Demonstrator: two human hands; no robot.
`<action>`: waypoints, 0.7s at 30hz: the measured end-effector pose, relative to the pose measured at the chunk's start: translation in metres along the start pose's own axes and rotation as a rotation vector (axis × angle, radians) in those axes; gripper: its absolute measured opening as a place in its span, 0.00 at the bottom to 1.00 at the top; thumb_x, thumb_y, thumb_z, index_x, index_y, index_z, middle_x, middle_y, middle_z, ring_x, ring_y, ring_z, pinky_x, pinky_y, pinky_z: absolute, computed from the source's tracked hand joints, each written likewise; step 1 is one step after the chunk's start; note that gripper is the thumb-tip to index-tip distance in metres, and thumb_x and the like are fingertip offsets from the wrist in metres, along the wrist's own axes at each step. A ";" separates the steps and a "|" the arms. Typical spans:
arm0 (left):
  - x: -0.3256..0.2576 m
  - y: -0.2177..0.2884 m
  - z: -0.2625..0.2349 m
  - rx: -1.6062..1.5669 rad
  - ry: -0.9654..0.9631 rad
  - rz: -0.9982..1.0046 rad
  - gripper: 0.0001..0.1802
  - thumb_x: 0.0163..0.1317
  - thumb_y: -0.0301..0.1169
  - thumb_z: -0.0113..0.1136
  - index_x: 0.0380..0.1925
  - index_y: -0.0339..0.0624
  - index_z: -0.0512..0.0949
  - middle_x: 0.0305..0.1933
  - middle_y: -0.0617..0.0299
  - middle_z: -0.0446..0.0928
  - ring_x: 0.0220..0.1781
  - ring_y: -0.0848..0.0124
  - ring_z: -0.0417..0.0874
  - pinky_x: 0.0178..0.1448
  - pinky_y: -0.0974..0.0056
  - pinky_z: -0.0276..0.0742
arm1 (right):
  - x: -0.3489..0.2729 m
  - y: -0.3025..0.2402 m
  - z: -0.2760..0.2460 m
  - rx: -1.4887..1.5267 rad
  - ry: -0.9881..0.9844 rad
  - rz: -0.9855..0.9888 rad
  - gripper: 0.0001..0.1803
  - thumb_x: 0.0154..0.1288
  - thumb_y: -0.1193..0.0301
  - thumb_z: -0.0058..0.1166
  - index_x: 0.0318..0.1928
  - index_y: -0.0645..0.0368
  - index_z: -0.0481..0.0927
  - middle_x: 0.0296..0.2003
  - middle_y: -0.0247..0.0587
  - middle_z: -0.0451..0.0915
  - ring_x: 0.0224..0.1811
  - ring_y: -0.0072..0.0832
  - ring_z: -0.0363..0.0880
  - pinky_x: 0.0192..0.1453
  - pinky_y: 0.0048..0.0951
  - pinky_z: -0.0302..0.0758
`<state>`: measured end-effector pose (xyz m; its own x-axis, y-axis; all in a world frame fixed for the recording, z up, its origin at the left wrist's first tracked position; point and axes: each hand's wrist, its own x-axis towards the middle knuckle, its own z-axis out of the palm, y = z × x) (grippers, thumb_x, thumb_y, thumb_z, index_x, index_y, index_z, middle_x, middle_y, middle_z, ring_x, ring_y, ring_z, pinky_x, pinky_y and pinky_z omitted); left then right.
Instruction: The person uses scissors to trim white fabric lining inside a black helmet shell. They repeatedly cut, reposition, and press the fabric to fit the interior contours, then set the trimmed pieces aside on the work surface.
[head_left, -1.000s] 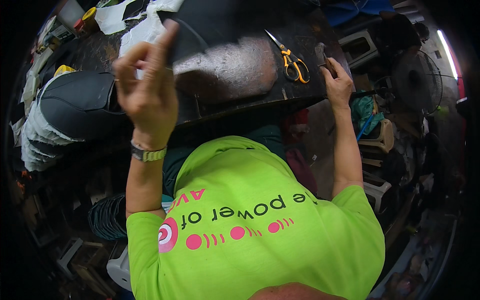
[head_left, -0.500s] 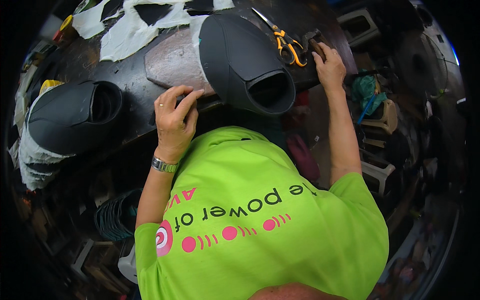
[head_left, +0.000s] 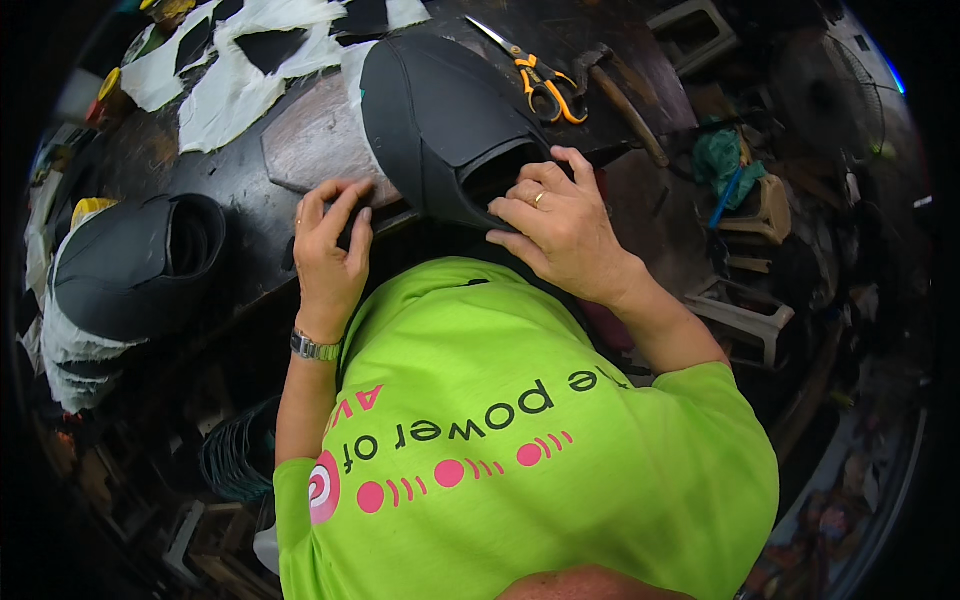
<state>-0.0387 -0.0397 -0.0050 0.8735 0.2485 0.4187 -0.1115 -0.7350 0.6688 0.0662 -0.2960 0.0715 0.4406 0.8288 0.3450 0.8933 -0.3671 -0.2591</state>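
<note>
A nested stack of black shoe uppers with pale lining lies on its side on a brown slab, its round opening facing me. My right hand grips the near rim of that opening, fingers bent over the edge. My left hand is at the slab's near edge, left of the stack. Its fingers are loosely bent and apart from the thumb, and I see nothing held between them. Beyond my right hand lie orange-handled scissors and a wooden-handled hammer.
A second stack of black uppers stands at the left edge of the dark table. Cut white lining cloth is spread at the far left. To the right are plastic stools and a green bag.
My right hand has let go of the hammer and come left to the rim of the uppers. The hammer now lies on the table. My left hand stays by the slab.
</note>
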 end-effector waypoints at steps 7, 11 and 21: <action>0.025 -0.003 -0.044 -1.045 0.052 -0.282 0.53 0.70 0.66 0.54 0.77 0.29 0.58 0.72 0.42 0.70 0.74 0.55 0.73 0.76 0.56 0.69 | 0.044 0.006 -0.003 0.501 0.250 -0.088 0.15 0.58 0.75 0.71 0.46 0.62 0.84 0.38 0.39 0.82 0.48 0.40 0.80 0.75 0.56 0.59; 0.029 -0.022 -0.135 -1.538 0.084 -0.139 0.57 0.65 0.73 0.51 0.74 0.30 0.60 0.67 0.49 0.75 0.65 0.62 0.80 0.67 0.61 0.77 | 0.090 -0.008 0.036 0.458 0.072 -0.394 0.18 0.55 0.76 0.71 0.47 0.58 0.84 0.42 0.41 0.81 0.55 0.45 0.78 0.74 0.58 0.62; -0.006 -0.041 -0.232 -0.069 0.618 -0.333 0.24 0.65 0.25 0.72 0.60 0.30 0.77 0.59 0.56 0.82 0.58 0.70 0.83 0.65 0.65 0.77 | 0.181 -0.066 0.162 0.480 -0.004 -0.609 0.17 0.55 0.77 0.67 0.47 0.55 0.85 0.49 0.44 0.79 0.62 0.47 0.75 0.65 0.44 0.73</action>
<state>-0.1495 0.1354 0.1079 0.4391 0.7814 0.4434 0.0676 -0.5209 0.8509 0.0730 -0.0529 0.0046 -0.1168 0.8276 0.5490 0.8416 0.3760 -0.3878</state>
